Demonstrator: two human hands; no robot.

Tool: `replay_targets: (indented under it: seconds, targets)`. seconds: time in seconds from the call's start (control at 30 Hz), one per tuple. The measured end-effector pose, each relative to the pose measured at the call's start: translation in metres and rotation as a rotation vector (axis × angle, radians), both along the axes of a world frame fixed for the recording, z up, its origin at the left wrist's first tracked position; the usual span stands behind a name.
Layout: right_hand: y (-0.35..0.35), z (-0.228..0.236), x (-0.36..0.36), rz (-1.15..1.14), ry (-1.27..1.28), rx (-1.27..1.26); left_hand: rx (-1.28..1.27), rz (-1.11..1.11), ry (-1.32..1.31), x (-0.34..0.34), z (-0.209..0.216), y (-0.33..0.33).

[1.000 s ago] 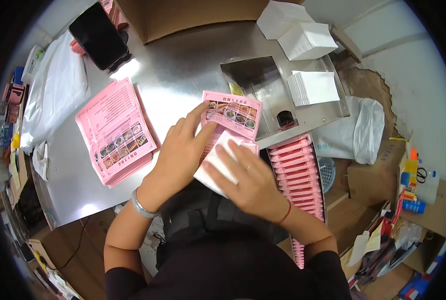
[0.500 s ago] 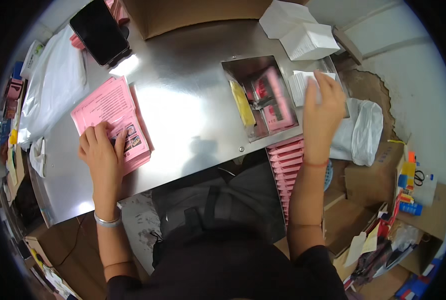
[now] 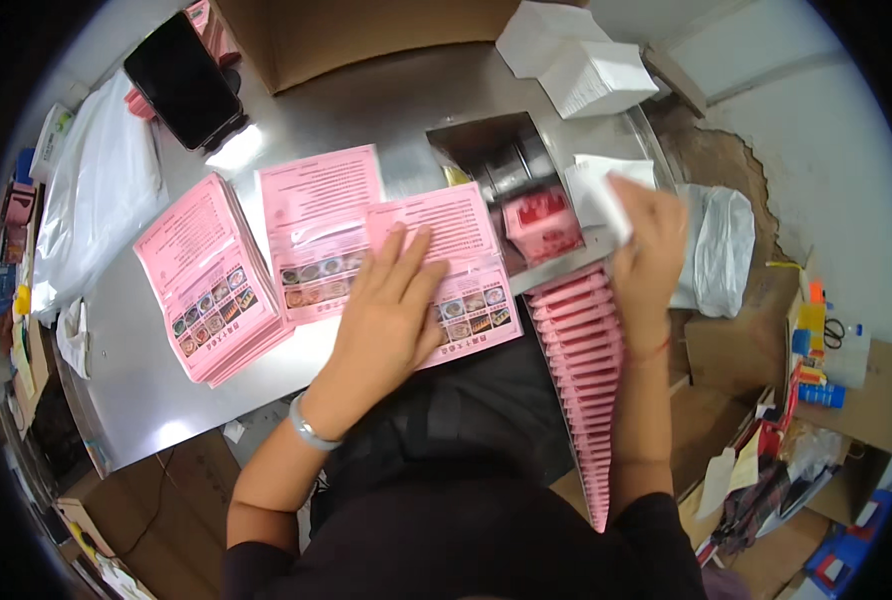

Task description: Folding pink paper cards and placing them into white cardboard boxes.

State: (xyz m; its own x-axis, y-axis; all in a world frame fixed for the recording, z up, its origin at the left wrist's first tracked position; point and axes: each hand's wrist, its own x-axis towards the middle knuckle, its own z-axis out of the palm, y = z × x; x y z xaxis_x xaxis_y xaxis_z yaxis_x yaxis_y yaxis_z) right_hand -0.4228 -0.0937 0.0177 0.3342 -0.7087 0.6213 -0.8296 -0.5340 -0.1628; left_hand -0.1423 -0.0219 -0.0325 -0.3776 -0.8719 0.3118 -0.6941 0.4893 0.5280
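Note:
My left hand (image 3: pixel 381 315) lies with its fingers stretched out across two pink printed pieces. The right printed piece (image 3: pixel 436 215) overlaps the edge of the left one (image 3: pixel 318 195); whether they are sheets or flat pouches I cannot tell. A thick stack of the same pink pieces (image 3: pixel 201 265), with food pictures, sits to the left. My right hand (image 3: pixel 654 235) is blurred, its fingers closed on a white paper slip (image 3: pixel 611 208). Behind it is a pile of white slips (image 3: pixel 584 178). A red and pink packet (image 3: pixel 544 225) stands in the table's cut-out, beside the right printed piece.
A steel table (image 3: pixel 126 400) carries a black phone (image 3: pixel 183 80), white plastic bags (image 3: pixel 101 185) and a folded white paper stack (image 3: pixel 606 75). A cardboard box (image 3: pixel 366 50) stands at the back. Below the cut-out, a row of pink packets (image 3: pixel 581 370) runs toward me.
My left hand has left the stack and moved right; two printed pieces now lie on the bare steel. My right hand, open over the white pile before, now holds a slip.

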Motion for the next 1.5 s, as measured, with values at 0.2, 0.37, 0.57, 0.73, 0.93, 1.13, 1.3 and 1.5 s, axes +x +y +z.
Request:
replay_targets:
  seconds: [0.2, 0.37, 0.57, 0.73, 0.93, 1.13, 1.3, 1.5]
  targets:
    - [0.047, -0.034, 0.111, 0.390, 0.106, 0.172, -0.069, 0.163, -0.186, 0.023, 0.008, 0.004]
    - [0.009, -0.032, 0.107, 0.526, -0.083, 0.297, -0.194, 0.012, -0.280, 0.008, 0.004, 0.010]
    - [-0.012, -0.024, 0.027, -0.335, 0.053, 0.016, -0.096, 0.268, -0.461, -0.010, 0.023, -0.030]
    - [-0.012, -0.023, 0.016, -0.328, 0.068, 0.061, -0.118, 0.134, -0.402, -0.010, 0.026, -0.046]
    - [0.015, 0.004, 0.014, -0.189, 0.024, 0.001, -0.002, -0.026, -0.167, 0.001, 0.015, -0.007]
    - [0.046, -0.029, 0.093, 0.179, 0.100, 0.255, 0.049, -0.041, -0.009, 0.007, 0.021, -0.022]
    - [-0.016, -0.034, 0.096, 0.208, 0.324, 0.493, 0.267, -0.286, 0.205, -0.027, 0.049, -0.015]
    - [-0.006, -0.021, 0.061, -0.146, -0.161, 0.058, -0.068, 0.208, -0.343, 0.039, 0.013, -0.006]
